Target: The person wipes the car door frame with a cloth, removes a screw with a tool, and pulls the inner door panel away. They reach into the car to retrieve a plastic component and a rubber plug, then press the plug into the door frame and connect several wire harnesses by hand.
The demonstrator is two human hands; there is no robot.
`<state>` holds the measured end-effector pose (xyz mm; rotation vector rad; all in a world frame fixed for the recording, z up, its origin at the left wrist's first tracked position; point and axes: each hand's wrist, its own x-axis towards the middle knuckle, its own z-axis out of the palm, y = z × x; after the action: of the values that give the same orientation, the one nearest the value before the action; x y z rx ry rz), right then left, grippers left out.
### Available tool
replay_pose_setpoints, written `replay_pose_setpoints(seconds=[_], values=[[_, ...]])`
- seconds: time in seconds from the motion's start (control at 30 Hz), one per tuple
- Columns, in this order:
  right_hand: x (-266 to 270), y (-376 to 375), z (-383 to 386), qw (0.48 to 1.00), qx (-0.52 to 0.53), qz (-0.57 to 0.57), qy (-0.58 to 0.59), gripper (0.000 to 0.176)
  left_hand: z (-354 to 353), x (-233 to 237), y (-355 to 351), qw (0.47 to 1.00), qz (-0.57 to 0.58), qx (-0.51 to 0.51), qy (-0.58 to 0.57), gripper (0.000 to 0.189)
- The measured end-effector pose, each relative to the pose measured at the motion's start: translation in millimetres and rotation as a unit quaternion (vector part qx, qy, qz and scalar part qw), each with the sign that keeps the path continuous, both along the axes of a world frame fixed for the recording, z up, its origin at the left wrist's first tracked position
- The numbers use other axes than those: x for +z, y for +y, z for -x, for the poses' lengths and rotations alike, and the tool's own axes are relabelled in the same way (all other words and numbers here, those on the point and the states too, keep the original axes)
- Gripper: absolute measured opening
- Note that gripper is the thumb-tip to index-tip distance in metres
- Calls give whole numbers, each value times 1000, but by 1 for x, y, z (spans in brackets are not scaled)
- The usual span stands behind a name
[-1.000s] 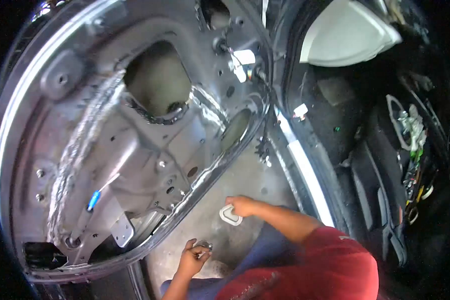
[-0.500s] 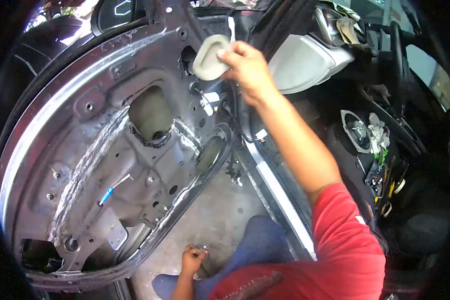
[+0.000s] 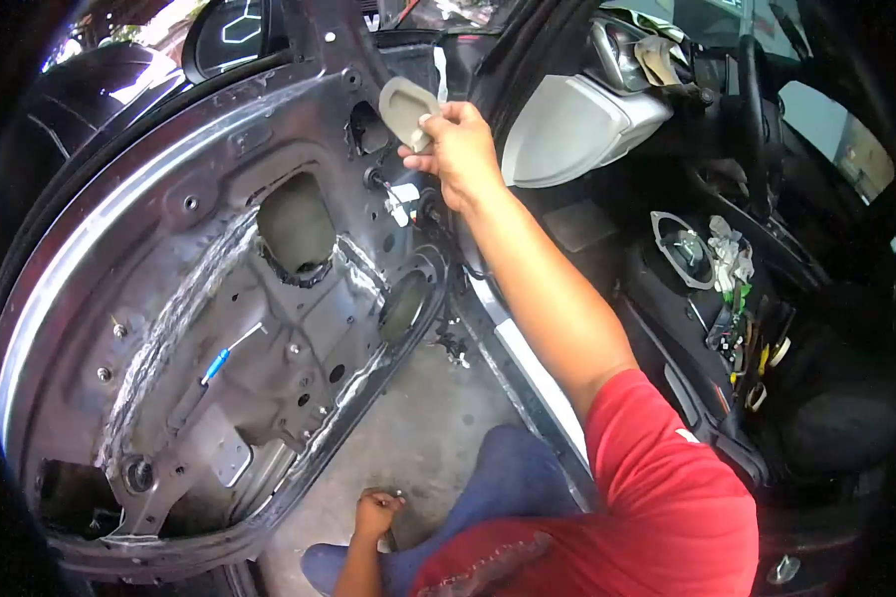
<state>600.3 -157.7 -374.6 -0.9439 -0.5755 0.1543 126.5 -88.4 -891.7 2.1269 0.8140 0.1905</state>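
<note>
A beige, rounded foam-like piece [image 3: 405, 109] is pinched in my right hand [image 3: 453, 149], raised beside the upper right part of a bare metal car door [image 3: 259, 279]. The piece hangs just right of a small opening in the door, near a white connector with wires [image 3: 401, 203]. Low in the view, over the floor by my knee, my left hand [image 3: 377, 513] has its fingers curled, and a small shiny bit shows at the fingertips. A blue-handled tool [image 3: 215, 366] lies against the door panel.
The door sill [image 3: 528, 368] runs along the right of the door. On the dark seat at right lie a speaker frame [image 3: 682, 249], crumpled plastic [image 3: 730, 254] and several tools. A grey panel [image 3: 572, 134] stands inside the car. Dark scraps [image 3: 454, 344] lie on the floor.
My right hand has shifted left with the beige piece, which is now turned to another angle. The whole view has moved slightly. My left hand remains low, near my knee.
</note>
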Motion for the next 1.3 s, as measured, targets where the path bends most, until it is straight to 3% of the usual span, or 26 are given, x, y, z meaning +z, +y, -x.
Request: replay_pose_setpoints(seconds=[0.1, 0.27, 0.33, 0.37, 0.43, 0.53, 0.67, 0.83, 0.93, 0.97, 1.03, 1.13, 1.2, 1.23, 1.27, 1.3], values=[[-4, 6, 0, 999, 24, 2, 28, 20, 1, -2, 4, 999, 38, 28, 11, 23], [-11, 13, 14, 997, -2, 81, 14, 18, 1, 8, 1, 997, 36, 58, 31, 25], [-18, 19, 11, 967, -114, 185, -132, 17, 1, 3, 5, 998, 0, 57, -11, 27], [-19, 18, 10, 961, -145, 203, -122, 18, 3, 2, 7, 998, 2, 57, -10, 27], [-19, 18, 3, 969, -119, 186, -112, 18, 1, 0, 9, 995, 65, 77, 14, 29], [-15, 19, -7, 975, -99, 170, -104, 17, 1, 4, 7, 998, -17, 48, -23, 30], [-9, 25, -7, 955, -140, 204, -160, 21, 1, 2, 13, 1000, 18, 23, 10, 30], [2, 24, -14, 937, -133, 261, -190, 26, 1, -5, 13, 997, 54, 63, 12, 31], [10, 18, -22, 890, -149, 345, -258, 32, -5, 33, 3, 991, 77, 71, 88, 30], [10, 19, -30, 878, -134, 358, -287, 33, 4, 23, 3, 988, 85, 72, 105, 30], [20, 16, -35, 863, -96, 385, -314, 35, 3, -11, 16, 999, 36, 29, 12, 28], [34, 12, -49, 824, -53, 426, -369, 39, 1, 1, 11, 999, 17, 28, 5, 26], [49, 10, -60, 777, -45, 491, -391, 57, 1, 7, 7, 999, 6, 33, 4, 24], [62, -7, -41, 765, -114, 501, -389, 54, 1, 9, 6, 999, -6, 37, 1, 23], [66, -7, -48, 755, -130, 503, -400, 70, 1, 12, 6, 999, -18, 42, -3, 22], [62, -8, -54, 751, -183, 468, -428, 75, 1, 15, 6, 999, -18, 44, -1, 22]])
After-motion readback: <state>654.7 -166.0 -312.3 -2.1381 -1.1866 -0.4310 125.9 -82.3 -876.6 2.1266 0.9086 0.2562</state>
